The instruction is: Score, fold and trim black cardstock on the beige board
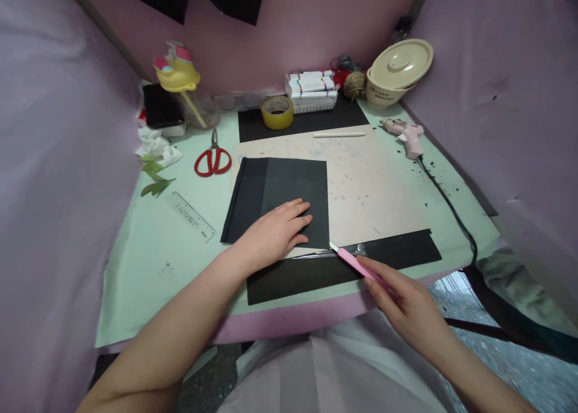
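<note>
My left hand (282,229) lies flat with fingers apart on a sheet of black card (293,181), which has a folded strip along its left side. In my right hand (401,295) is a pink craft knife (359,263), gripped between thumb and fingers. Its pale blade tip meets the lower right corner of the card. Beneath the card is a beige board (370,190), marked with scratches and small dark scraps. A black strip (307,277) runs under the board's near edge.
Left of the card are red-handled scissors (213,160), a clear ruler (192,215) and green leaves (156,181). Behind stand yellow tape (277,113), markers (311,88) and a lidded bowl (383,93). A pink glue gun (409,137) lies right, its cord crossing the table's edge.
</note>
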The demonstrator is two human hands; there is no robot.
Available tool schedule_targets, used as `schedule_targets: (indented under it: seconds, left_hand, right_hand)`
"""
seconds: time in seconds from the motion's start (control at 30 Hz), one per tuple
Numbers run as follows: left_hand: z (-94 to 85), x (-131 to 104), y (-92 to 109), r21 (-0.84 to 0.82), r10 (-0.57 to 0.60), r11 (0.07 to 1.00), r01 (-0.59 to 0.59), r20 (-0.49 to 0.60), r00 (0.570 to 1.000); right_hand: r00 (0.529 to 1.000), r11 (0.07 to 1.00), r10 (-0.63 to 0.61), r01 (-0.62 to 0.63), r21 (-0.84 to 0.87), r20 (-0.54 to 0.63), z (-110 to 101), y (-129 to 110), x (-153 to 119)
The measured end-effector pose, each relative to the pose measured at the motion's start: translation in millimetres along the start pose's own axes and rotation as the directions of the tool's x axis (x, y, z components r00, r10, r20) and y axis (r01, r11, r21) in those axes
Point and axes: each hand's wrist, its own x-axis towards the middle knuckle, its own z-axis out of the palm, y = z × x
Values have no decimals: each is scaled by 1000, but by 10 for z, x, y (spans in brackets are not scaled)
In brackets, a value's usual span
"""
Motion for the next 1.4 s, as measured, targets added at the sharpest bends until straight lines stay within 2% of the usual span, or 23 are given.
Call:
schedule_targets:
  seconds: [0.27, 0.43, 0.8, 1.2, 1.4]
  left_hand:
    - [-20, -3, -5, 11, 9, 1000, -9, 8, 1000]
    - [-24, -1, -9, 9, 12, 1000, -12, 13, 1000]
    - [-7, -11, -15, 13, 16, 1000, -16, -6, 1000]
    - [-26, -2, -21, 0, 15, 1000, -15, -6, 1000]
    - [-18, 3, -21, 2, 19, 1000, -19, -5, 1000]
  right_hand:
    - [1000, 1000, 11, -11, 8, 3, 0, 23, 77]
    - [1000, 1000, 12, -12, 7, 29, -73, -5, 121]
    - [988, 974, -32, 65, -215, 150, -295, 114, 296]
    - [972, 958, -146, 185, -220, 182, -393, 254, 500]
    - [958, 964, -140, 190, -186, 252, -450, 315, 592]
